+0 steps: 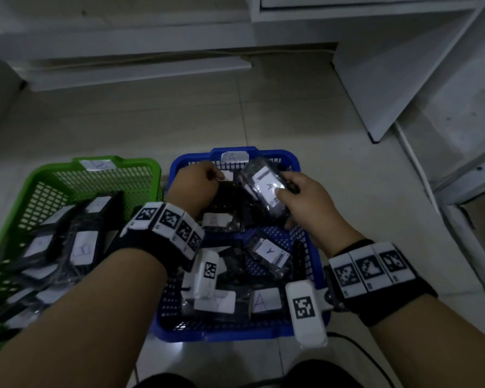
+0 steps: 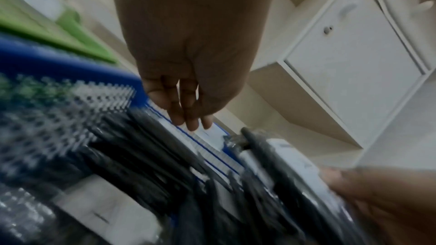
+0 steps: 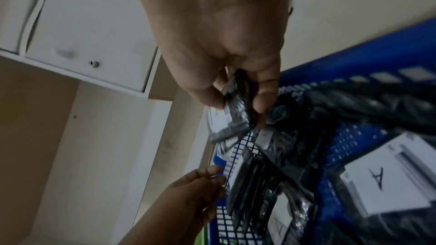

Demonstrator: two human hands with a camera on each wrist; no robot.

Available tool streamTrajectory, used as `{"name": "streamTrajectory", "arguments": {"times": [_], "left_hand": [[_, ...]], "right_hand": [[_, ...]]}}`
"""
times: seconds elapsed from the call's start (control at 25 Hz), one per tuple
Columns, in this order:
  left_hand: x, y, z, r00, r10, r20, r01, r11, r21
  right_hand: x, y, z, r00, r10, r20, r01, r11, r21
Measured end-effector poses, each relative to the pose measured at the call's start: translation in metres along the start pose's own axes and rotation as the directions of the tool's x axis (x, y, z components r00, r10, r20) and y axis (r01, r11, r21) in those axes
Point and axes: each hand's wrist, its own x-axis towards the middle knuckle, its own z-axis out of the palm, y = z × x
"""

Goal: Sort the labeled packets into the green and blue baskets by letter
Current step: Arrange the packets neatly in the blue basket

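While the held packet is seen from the head view above the far end of the blue basket, it is gripped by the right hand, thumb laid on its white "A" label, fingers curled underneath. Basket tag also reads "A", so a drop here is judged correct. Left hand is curled low over the dark packets in the same basket; whether anything is pinched cannot be told. Green basket, just beside on the floor, holds packets, at least one marked "B".

Left wrist view: heavily blurred. Left-hand fingers are seen near-straight and together, tips at a white label near the blue rim; contact is probable, not confirmed.

Right wrist view: thumb and fingers are clamped on the packet's crinkled plastic edge. Another "A" packet lies flat in the basket.

Handling judged: light, soft glossy wrap over a stiffer dark insert, likely slippery. Better held across the flat label face than by the loose film edge.
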Motion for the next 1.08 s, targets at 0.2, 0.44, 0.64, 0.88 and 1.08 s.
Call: {"name": "streamTrajectory", "arguments": {"times": [0.2,0.44,0.64,0.88,1.08], "left_hand": [[-0.017,-0.038,-0.031,0.999,-0.039,-0.031,0.039,0.999,0.016],[-0.03,-0.062,-0.028,0.941,0.165,0.294,-0.273,0.886,0.376],[-0.039,-0.06,-0.022,0.871,0.14,0.47,-0.415,0.721,0.554],[-0.035,-0.055,-0.02,0.883,0.139,0.449,-0.407,0.705,0.581],[-0.03,-0.055,-0.021,0.937,0.272,0.217,-0.343,0.83,0.441]], "right_hand": [[0.004,-0.01,0.061,0.947,0.049,0.319,0.058,0.946,-0.318],[0.021,0.009,0.105,0.998,0.02,0.056,0.007,0.9,-0.436],[0.009,0.002,0.105,0.96,0.07,0.273,0.144,0.71,-0.69],[0.013,-0.012,0.1,0.939,0.105,0.329,0.192,0.633,-0.75],[0.016,-0.01,0.09,0.997,-0.032,0.066,0.062,0.844,-0.532]]}}
